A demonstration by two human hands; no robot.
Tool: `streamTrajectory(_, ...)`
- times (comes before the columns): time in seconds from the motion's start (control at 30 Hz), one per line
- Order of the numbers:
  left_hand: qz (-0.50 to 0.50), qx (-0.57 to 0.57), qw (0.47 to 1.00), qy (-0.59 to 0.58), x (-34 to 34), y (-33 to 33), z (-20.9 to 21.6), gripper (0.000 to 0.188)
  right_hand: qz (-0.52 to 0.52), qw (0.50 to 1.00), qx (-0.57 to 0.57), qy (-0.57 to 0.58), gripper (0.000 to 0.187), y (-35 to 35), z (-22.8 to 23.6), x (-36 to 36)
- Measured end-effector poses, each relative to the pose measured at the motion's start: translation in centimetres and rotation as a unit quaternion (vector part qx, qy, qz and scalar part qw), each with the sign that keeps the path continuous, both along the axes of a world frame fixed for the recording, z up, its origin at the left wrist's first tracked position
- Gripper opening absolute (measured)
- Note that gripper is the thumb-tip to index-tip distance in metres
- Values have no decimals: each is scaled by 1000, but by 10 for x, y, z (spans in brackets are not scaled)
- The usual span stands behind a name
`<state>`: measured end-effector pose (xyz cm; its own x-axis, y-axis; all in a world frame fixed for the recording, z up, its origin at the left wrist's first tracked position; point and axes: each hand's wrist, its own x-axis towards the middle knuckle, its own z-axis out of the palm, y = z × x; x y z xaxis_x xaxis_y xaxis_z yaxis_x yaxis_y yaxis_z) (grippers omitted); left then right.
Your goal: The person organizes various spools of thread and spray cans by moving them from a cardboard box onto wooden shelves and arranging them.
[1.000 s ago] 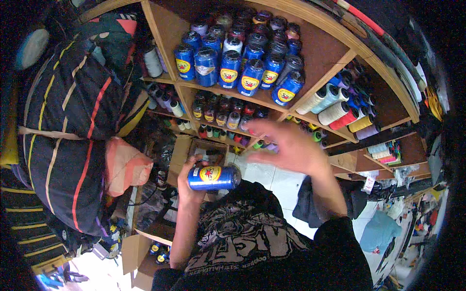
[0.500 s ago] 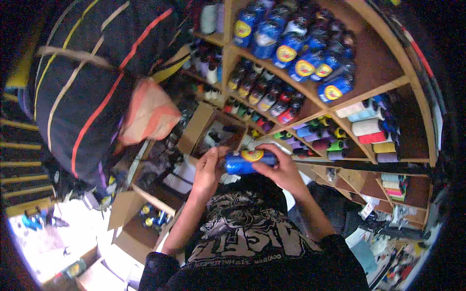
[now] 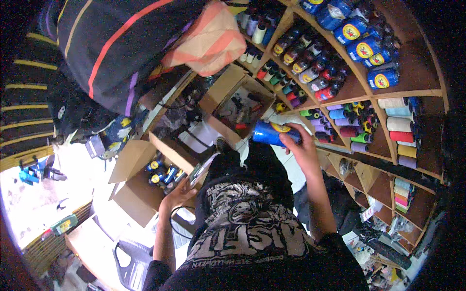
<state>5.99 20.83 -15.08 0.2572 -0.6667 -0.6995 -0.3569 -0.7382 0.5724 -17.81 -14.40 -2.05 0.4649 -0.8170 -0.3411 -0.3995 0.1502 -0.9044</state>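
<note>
My right hand (image 3: pixel 300 144) is wrapped round a blue thread spool (image 3: pixel 267 133) with a yellow round label, held lying on its side above my lap. Lower on the left, my left hand (image 3: pixel 178 195) holds nothing that I can see. Its fingers look stretched out beside an open cardboard box (image 3: pixel 130 206). Inside that box lie several blue-wrapped spools (image 3: pixel 170 173) with yellow labels. More blue spools of the same look (image 3: pixel 365 48) stand on the upper right shelf.
Wooden shelving (image 3: pixel 412 94) full of coloured thread spools curves along the right. A second open cardboard box (image 3: pixel 228 87) stands ahead. Dark striped fabric (image 3: pixel 111 48) hangs at the upper left. A grey plastic chair (image 3: pixel 133 262) is at the lower left.
My left hand has let go of the blue spool and moved down and left to the cardboard box. My right hand keeps the spool, slightly farther right. The view has shifted.
</note>
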Motion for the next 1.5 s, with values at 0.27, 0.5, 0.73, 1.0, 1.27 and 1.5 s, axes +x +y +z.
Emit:
streamTrajectory(0.27, 91, -116, 975, 168, 36, 6, -48, 45, -17, 1000, -5, -14, 41, 18, 3, -9)
streamTrajectory(0.5, -13, -49, 995, 83, 44, 42, -88, 83, -36, 999, -14, -9, 37, 26, 8, -28)
streamTrajectory(0.73, 0, 36, 975, -220, 8, 25, -86, 49, -69, 997, -4, 18, 39, 37, 1, -49)
streamTrajectory(1.0, -88, 3, 957, -277, 20, 23, -109, 36, -38, 997, -62, 26, 38, 44, -5, -82)
streamTrajectory(1.27, -83, 6, 936, -342, -52, -10, -52, 25, -10, 999, -41, 17, 40, 32, -1, -158)
streamTrajectory(1.5, -88, -90, 943, -306, -149, -56, 38, 22, 9, 1000, -16, -22, 40, 22, -8, -230)
